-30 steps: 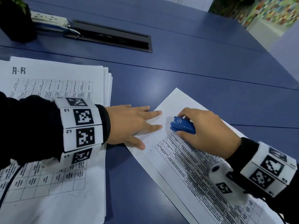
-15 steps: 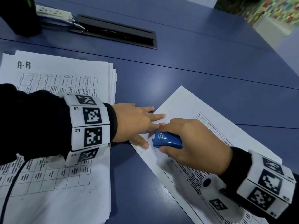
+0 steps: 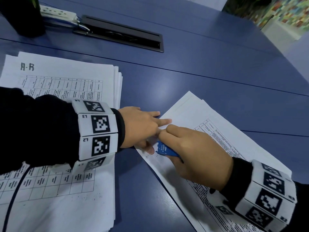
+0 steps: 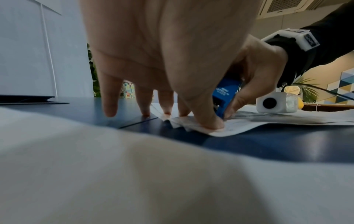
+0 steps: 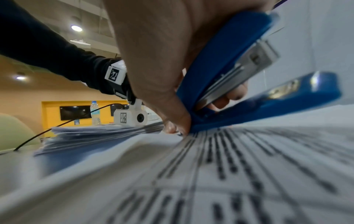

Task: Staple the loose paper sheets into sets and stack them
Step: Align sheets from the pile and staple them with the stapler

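Observation:
A small set of printed sheets (image 3: 192, 114) lies slanted on the blue table, its near corner fanned under my left hand (image 3: 142, 128). That hand presses the corner flat with straight fingers (image 4: 166, 104) and the thumb (image 4: 208, 121). My right hand (image 3: 192, 153) grips a blue stapler (image 3: 165, 149), whose mouth stands apart over the sheets (image 5: 210, 166) in the right wrist view of the stapler (image 5: 249, 84). In the left wrist view the stapler (image 4: 225, 95) stands tilted right beside my thumb. A thick stack of printed sheets (image 3: 66, 84) lies at the left under my left forearm.
A black cable hatch (image 3: 123, 33) is set in the blue table (image 3: 209, 67) at the back, with a white power strip (image 3: 56, 12) and a dark pot (image 3: 20, 15) beside it. A black cable (image 3: 11, 195) runs over the left stack.
My right hand has carried the stapler leftward and nearer, from the middle of the sheet to its near corner beside my left thumb. The left hand has stayed pressing on the corner.

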Available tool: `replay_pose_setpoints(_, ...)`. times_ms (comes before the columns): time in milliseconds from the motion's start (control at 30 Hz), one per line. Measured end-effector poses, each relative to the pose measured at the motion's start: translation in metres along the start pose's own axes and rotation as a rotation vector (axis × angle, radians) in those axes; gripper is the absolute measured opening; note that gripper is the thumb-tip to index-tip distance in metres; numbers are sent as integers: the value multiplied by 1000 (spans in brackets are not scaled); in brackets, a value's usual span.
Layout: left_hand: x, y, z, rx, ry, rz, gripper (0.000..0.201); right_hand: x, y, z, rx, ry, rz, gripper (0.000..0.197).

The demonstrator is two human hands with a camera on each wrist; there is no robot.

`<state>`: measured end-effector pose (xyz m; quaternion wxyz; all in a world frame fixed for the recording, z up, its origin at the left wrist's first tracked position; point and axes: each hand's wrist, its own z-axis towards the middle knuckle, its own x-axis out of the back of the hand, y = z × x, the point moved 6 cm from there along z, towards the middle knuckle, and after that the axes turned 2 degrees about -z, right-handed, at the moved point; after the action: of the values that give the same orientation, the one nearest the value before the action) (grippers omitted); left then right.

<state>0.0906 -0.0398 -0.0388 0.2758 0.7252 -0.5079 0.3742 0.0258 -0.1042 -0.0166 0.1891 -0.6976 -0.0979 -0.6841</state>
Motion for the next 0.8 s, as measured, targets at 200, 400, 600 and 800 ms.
replay_pose_setpoints(200, -4, -2, 3, -6, 13, 35, 61, -6, 27, 5, -258, -41, 320, 18)
replay_pose_setpoints(400, -4, -1, 3, -7, 26, 30, 55, -4, 23, 6, -227, -19, 324, 21)
replay_pose_setpoints(600, -5, -2, 5, -33, 70, -9, 41, 1, 6, 8, 15, -17, 194, 24)
replay_pose_setpoints(800, -5, -2, 1, -25, 24, -20, 38, -1, -2, 9, 85, -56, 16, 34)
